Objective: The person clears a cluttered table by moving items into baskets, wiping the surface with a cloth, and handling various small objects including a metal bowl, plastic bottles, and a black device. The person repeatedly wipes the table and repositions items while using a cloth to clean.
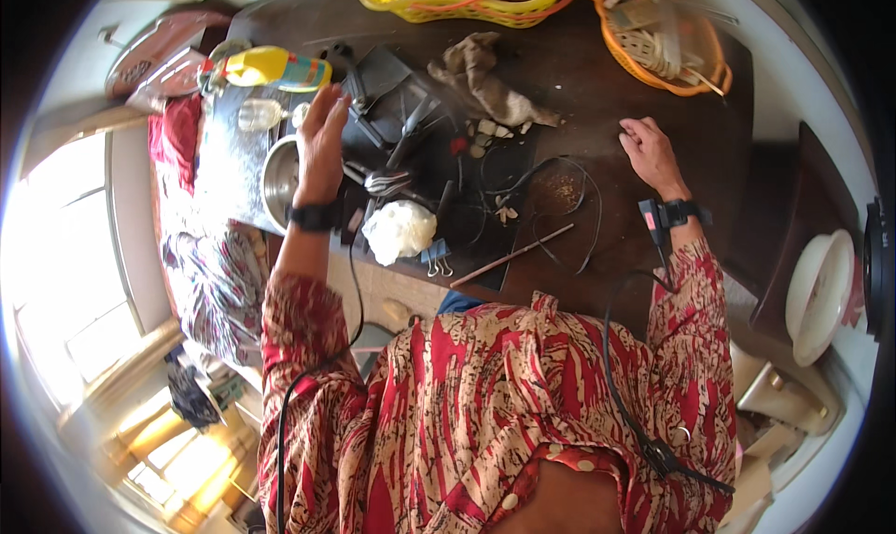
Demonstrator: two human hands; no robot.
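My left hand (322, 145) is raised edge-on over the left of a dark table, fingers stretched out, with nothing seen in it. Partly behind it stands a steel bowl (277, 184). A yellow bottle (276, 68) lies just beyond its fingertips, and a clear stemmed glass (262, 114) lies to its left. Near its wrist are a crumpled white plastic bag (399, 231) and some metal utensils (386, 182). My right hand (651, 152) is over the right side of the table, fingers loosely bent, no object visible in it. A thin black cord (598, 205) loops to its left.
A dirty cloth (479, 72) lies mid-table beside broken pale pieces (486, 133). A thin stick (514, 255) and a binder clip (437, 257) are near the front edge. Yellow (476, 16) and orange (630, 61) baskets stand at the back. Cables run from both wrist straps.
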